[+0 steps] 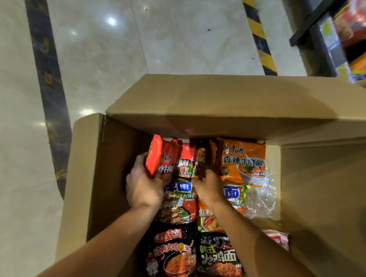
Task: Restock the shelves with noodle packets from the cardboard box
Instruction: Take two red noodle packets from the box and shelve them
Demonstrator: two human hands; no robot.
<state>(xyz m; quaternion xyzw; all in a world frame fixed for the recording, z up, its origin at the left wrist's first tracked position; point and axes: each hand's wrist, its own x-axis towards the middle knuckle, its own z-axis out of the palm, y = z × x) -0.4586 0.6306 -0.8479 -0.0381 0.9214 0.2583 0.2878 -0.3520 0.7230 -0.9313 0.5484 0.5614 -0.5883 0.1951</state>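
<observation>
noodle packets fill the open cardboard box (114, 176), which sits on the pale tiled floor (81, 26) with its flaps folded out. left hand (144, 185) is down in the box near the left wall, fingers curled round the edge of a red packet (164, 159) and gripping it, the packet tilted up off the pile. right hand (208, 186) is reaching in just beside it, fingers down among the dark packets in the middle of the far row, but i can't tell if it's actually got hold of one. an orange packet (242, 162) stands against the far wall at the right, with some clear plastic wrap (261, 198) bunched beside it. two black packets (172, 252) lie flat side by side at the near edge of the box, under the forearms. shelves (319, 35) with more packets show blurry at the top right, and a yellow and black striped strip (256, 31) runs across the floor near them.
</observation>
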